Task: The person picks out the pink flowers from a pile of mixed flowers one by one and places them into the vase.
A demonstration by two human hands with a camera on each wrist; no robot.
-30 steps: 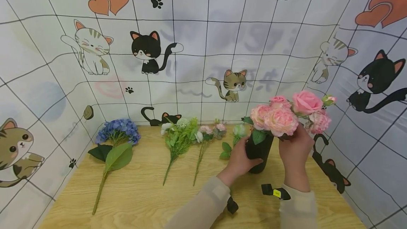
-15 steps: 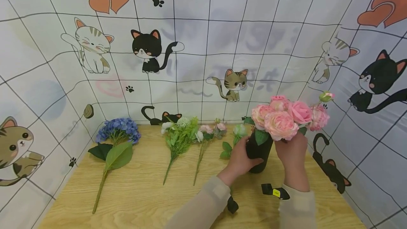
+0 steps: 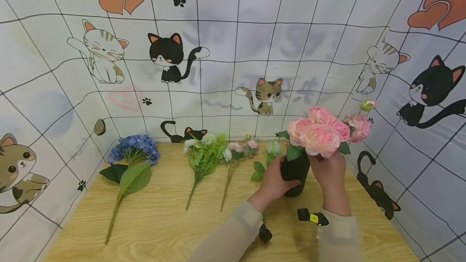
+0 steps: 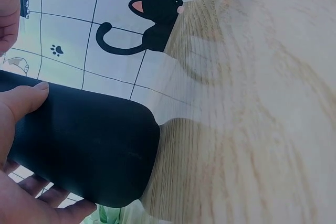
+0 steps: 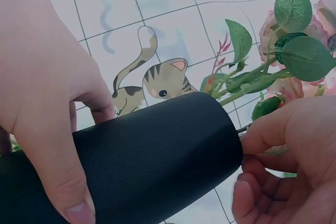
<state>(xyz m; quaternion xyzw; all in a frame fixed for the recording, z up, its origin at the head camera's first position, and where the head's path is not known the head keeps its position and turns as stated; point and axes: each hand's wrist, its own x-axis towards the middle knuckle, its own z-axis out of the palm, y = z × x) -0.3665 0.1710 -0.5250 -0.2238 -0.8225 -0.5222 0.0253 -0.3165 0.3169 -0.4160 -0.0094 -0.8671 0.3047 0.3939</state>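
Observation:
My left hand grips a black vase, thumb on one side and fingers on the other. In the left wrist view the vase has its base on the wooden table. A bunch of pink roses stands out of the vase's mouth. At the rim, my right hand pinches the stem of a pink rose spray below the blooms; the right wrist view shows its thumb and fingers against the rim, largely covering the stem. Green leaves hang above that hand.
On the table lie a blue hydrangea, a green leafy spray, a thin pale-pink flower stem and a pale green rose. Black straps hang by the sleeves. A cat-print cloth rises behind.
My right hand has moved left and slightly down to the vase's mouth, bringing the rose and bud in closer to the other blooms. My left hand stays on the vase.

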